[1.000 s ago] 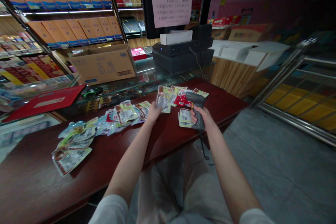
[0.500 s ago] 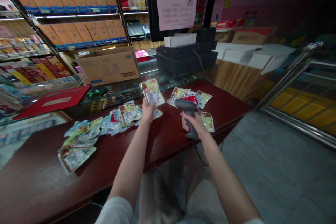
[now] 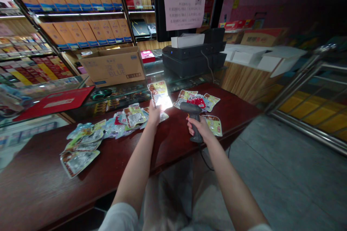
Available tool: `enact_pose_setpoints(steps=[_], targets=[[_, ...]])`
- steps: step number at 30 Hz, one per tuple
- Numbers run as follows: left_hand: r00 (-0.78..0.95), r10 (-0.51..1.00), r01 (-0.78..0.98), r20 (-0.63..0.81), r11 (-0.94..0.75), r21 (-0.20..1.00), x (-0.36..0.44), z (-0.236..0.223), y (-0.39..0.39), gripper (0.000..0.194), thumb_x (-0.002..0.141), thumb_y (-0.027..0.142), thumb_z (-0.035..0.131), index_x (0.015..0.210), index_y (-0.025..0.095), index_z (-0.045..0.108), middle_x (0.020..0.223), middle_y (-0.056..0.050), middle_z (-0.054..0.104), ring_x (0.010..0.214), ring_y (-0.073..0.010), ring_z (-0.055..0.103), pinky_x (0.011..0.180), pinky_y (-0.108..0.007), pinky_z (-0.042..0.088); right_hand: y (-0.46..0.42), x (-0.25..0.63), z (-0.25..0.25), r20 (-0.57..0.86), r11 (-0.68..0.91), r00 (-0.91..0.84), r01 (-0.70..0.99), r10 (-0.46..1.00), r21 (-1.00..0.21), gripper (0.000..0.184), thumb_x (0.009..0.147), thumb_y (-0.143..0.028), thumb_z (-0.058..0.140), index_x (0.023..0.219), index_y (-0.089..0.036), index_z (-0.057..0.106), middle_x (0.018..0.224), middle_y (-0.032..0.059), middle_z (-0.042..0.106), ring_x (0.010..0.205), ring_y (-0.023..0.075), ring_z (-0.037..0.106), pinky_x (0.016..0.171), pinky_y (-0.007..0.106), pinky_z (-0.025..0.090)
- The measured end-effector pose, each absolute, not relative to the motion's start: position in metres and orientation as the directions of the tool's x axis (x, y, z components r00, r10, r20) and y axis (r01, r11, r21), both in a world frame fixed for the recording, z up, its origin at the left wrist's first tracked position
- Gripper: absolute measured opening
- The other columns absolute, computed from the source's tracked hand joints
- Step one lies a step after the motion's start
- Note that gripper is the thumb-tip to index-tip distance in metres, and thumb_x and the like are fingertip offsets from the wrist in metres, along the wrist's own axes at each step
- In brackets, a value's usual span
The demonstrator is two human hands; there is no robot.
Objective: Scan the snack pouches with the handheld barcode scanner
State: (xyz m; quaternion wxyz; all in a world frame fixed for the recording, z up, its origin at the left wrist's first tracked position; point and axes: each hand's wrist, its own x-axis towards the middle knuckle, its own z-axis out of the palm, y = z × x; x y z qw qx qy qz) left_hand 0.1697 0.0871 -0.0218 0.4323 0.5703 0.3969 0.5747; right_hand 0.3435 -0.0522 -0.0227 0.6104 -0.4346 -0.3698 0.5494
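One at a time, with the lit pouch [image 3: 161, 93] pinched at its lower corner in the left hand [image 3: 154, 114], left of and beyond the scanner [image 3: 191, 108] gripped in the right hand [image 3: 200, 127], hold the pouch smooth, steady and square-on.

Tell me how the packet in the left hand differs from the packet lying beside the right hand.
The held packet is raised in the left hand; the lying packet rests on the table.
A bright patch of light covers the lower part of the held packet; the lying packet has none.
The right hand partly hides the lying packet; it leaves the held packet uncovered.
Both show light green and brown.
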Motion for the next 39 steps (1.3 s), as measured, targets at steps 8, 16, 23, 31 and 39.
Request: enact_pose_setpoints(steps=[8,16,23,31,39], targets=[[-0.007,0.943,0.245,0.332,-0.32,0.915,0.152,-0.012,0.091,0.046,0.068,0.009,0.053,0.113,0.016,0.058,0.108,-0.008,0.071,0.102,-0.0227,0.068,0.096,-0.037,0.052,-0.055,0.345,-0.019,-0.02,0.017,0.085,-0.413,0.996,-0.911,0.039,0.067,-0.042,0.076,0.092,-0.018,0.059,0.052,-0.0083,0.05,0.035,0.0069,0.041,0.036,0.022,0.032],[-0.079,0.977,0.807,0.197,-0.053,0.588,0.083,0.009,0.069,0.055,0.081,0.02,0.054,0.135,0.014,0.048,0.116,-0.019,0.07,0.11,-0.0345,0.066,0.093,-0.045,0.049,-0.048,0.346,-0.015,-0.003,0.014,0.04,-0.422,0.999,-0.906,0.042,0.069,-0.042,0.076,0.099,-0.017,0.059,0.052,-0.0083,0.051,0.036,0.0072,0.041,0.038,0.022,0.032],[-0.152,0.922,0.972,0.355,0.075,0.223,0.071,0.011,0.033,0.056,0.086,0.023,0.05,0.14,0.006,0.049,0.145,-0.03,0.046,0.136,-0.0435,0.043,0.106,-0.057,0.037,-0.031,0.331,-0.013,0.004,-0.022,-0.055,-0.46,0.998,-0.888,0.043,0.068,-0.041,0.077,0.1,-0.017,0.06,0.054,-0.0079,0.051,0.038,0.007,0.041,0.039,0.022,0.032],[0.323,0.922,0.937,0.215,-0.343,0.062,0.103,-0.01,0.031,0.054,0.097,0.044,0.043,0.148,0.025,0.049,0.158,-0.014,0.04,0.151,-0.0355,0.024,0.12,-0.058,0.017,-0.014,0.323,-0.025,0.029,-0.053,-0.147,-0.523,0.989,-0.85,0.041,0.069,-0.039,0.077,0.098,-0.018,0.059,0.054,-0.008,0.051,0.037,0.0063,0.039,0.038,0.022,0.03],[0.196,0.979,0.978,0.055,-0.191,-0.08,0.113,-0.001,0.011,0.064,0.095,0.058,0.041,0.151,0.027,0.045,0.159,-0.018,0.036,0.149,-0.0501,0.015,0.105,-0.078,0.025,-0.021,0.332,-0.027,0.033,-0.047,-0.133,-0.554,0.991,-0.831,0.038,0.071,-0.039,0.077,0.098,-0.018,0.06,0.055,-0.0077,0.051,0.037,0.0062,0.039,0.038,0.021,0.03]])
